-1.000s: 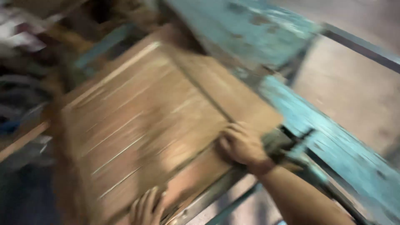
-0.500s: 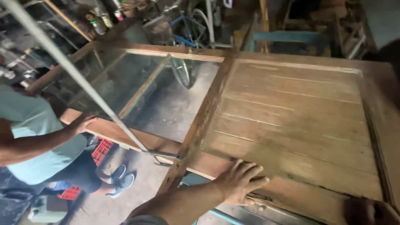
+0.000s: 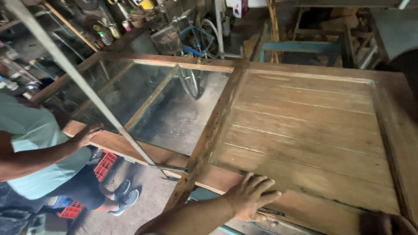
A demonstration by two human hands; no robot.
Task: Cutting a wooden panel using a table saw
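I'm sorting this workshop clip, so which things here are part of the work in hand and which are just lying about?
In hand:
- wooden door with glass panes
- left hand flat on its near edge
- right hand at its near corner, blurred
- another person's hand on the far end

Lying about:
- bicycle
- red crate
- blue wooden frame
- jars

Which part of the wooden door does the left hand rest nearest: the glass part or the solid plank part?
The left hand rests by the plank panel; the glass panes lie farther left.
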